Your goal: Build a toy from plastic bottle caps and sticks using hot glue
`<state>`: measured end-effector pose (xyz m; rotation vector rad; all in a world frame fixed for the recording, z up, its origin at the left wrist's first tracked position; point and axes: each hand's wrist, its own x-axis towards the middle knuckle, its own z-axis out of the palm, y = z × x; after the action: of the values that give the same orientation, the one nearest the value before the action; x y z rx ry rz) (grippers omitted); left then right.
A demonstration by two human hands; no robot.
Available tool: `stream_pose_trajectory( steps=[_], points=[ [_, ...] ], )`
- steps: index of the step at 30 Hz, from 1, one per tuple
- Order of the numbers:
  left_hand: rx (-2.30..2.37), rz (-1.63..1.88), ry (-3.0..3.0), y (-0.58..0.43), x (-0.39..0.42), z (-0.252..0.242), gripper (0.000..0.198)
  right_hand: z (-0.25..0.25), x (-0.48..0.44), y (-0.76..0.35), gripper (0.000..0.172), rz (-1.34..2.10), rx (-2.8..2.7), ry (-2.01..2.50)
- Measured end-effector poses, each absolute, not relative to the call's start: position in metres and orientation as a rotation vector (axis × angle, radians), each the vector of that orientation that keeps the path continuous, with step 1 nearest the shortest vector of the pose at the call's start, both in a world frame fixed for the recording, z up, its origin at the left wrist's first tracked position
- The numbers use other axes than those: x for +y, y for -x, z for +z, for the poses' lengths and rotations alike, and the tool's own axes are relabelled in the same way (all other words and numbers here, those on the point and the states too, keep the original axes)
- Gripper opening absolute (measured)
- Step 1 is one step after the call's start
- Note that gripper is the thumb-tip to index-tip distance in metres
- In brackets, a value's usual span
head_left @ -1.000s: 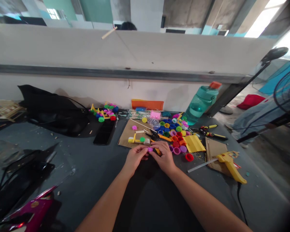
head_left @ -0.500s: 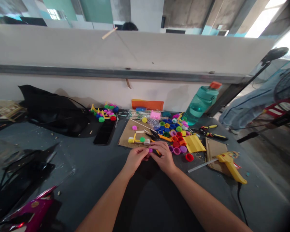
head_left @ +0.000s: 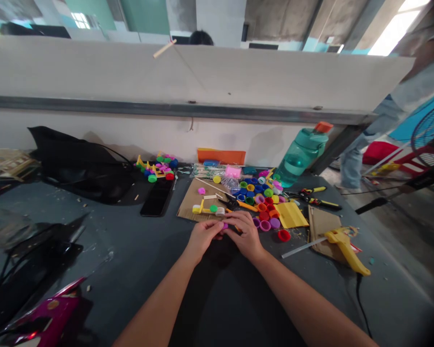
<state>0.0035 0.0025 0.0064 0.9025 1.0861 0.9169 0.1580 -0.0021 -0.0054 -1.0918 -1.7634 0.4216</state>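
Between my fingertips is a small purple piece [head_left: 224, 226], mostly covered, so its exact kind does not show. My left hand [head_left: 204, 237] pinches it from the left. My right hand [head_left: 245, 236] closes on it from the right, its fingers bent over the top. Just beyond my hands lies a cardboard sheet [head_left: 188, 206] bearing a yellow and white piece with a green cap [head_left: 213, 208], a pink cap [head_left: 201, 191] and short wooden sticks [head_left: 210, 197]. Orange-handled pliers [head_left: 246, 206] lie behind my right hand, partly hidden by it.
Many coloured bottle caps [head_left: 263, 216] and a yellow sponge-like sheet [head_left: 292, 215] lie right of centre. A yellow glue gun [head_left: 345, 246] rests at right, its cord trailing. A teal bottle [head_left: 299, 156] stands behind. Left are a phone [head_left: 156, 198] and a black bag [head_left: 83, 166].
Both hands keep almost the same place and grip on the purple piece. At the far right, a person in the background has shifted position beyond the table.
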Motion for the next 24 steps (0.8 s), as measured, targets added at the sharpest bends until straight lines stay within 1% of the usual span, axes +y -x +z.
stream_pose_trajectory(
  steps=[4, 12, 15, 20, 24],
  points=[
    [1.077, 0.930, -0.902, -0.0032, 0.0031, 0.0053, 0.023, -0.0052, -0.0025, -0.1577, 0.017, 0.423, -1.779, 1.080],
    [1.087, 0.910, -0.896, -0.0045, 0.0024, 0.0066, 0.028, -0.0057, -0.0017, -0.1586, 0.019, 0.415, -1.787, 1.081],
    [1.087, 0.897, -0.928, -0.0048, 0.0017, 0.0069, 0.024, -0.0065, -0.0022, -0.1585, 0.020, 0.417, -1.817, 1.073],
    [1.091, 0.892, -0.974, -0.0054, 0.0016, 0.0064, 0.022, -0.0069, -0.0031, -0.1569, 0.027, 0.417, -1.860, 1.059],
    [1.095, 0.882, -0.960, -0.0057, 0.0020, 0.0069, 0.027, -0.0064, -0.0026, -0.1572, 0.020, 0.384, -1.833, 1.080]
  ],
)
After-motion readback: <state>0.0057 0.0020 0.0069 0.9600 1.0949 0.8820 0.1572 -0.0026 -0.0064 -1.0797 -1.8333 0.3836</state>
